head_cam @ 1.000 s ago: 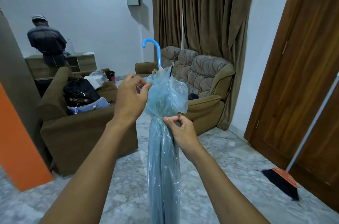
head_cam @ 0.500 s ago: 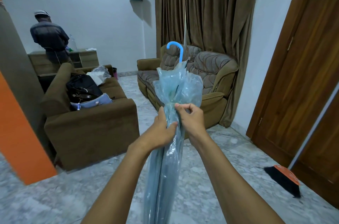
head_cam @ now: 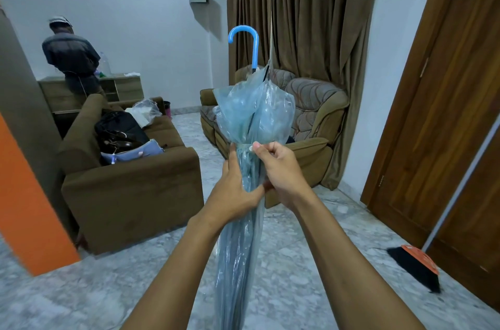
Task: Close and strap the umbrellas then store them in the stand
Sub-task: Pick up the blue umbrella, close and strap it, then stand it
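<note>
Marble floor (head_cam: 311,227), grey and veined, fills most of what you're looking down at, with two brown sofas, heavy brown curtains (head_cam: 305,18) and a wooden door (head_cam: 446,113) around the edges. No stand anywhere in view, so storing comes later.

Your umbrella (head_cam: 240,221) is the main thing here: a long, thin, clear-blue plastic one, folded shut and held right in front of you. Its long axis runs nearly straight up and down, the tip end dropping out of the bottom of the view and the curved blue handle (head_cam: 247,40) sticking up at the top. Below the strap line the plastic is gathered smooth and tight; above it, it puffs out crinkly and loose.

Both hands are right on it, neither one nearer really. Your left hand (head_cam: 235,194) is wrapped around the shaft from the left, closed on the bunched plastic. Your right hand (head_cam: 281,170) sits just above and to the right, thumb and fingertips pinched together at the narrow waist (head_cam: 243,146), where a thin clear band looks to circle the canopy. I'd guess you're fastening the strap, but I can't tell if it's actually snapped.

Next move probably hinges on that waist staying squeezed while you press the strap end flat against it.
</note>
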`<action>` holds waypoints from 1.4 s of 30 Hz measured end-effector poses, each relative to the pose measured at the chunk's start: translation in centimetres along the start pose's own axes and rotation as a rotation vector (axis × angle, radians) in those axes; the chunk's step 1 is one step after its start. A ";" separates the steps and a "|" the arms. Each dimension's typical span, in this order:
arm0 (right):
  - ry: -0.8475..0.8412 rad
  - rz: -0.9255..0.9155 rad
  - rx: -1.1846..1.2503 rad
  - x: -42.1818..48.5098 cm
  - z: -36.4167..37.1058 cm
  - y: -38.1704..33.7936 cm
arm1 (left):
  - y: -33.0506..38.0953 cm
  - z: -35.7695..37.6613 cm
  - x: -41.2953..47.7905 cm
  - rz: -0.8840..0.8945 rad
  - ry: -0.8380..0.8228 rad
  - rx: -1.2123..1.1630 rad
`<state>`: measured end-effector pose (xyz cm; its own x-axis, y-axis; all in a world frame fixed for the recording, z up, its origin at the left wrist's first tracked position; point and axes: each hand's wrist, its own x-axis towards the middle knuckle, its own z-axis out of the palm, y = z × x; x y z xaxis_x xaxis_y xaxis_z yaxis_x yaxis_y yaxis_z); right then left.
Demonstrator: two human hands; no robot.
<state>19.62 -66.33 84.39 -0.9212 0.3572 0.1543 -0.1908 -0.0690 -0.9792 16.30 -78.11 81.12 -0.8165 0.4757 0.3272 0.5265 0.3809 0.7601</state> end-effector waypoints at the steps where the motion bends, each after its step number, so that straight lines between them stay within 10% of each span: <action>1: -0.017 0.004 0.006 -0.1 0.0 -0.2 | -0.1 -0.2 0.1 0.016 0.010 -0.031; 18: -0.172 -0.034 0.064 1.3 -2.5 -2.3 | 2.0 -2.5 -0.1 0.053 0.031 -0.500; 29: -0.102 0.048 0.192 0.1 -3.0 -2.9 | 3.6 -3.0 0.2 -0.007 -0.232 -0.658; 42: 0.264 -0.131 0.096 -0.4 -2.0 -3.7 | 6.5 -2.4 0.6 0.088 0.174 -0.082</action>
<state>21.37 -64.38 87.65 -0.7691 0.5975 0.2268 -0.3448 -0.0891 -0.9344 18.67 -77.22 87.59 -0.8006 0.3571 0.4811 0.5823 0.2744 0.7653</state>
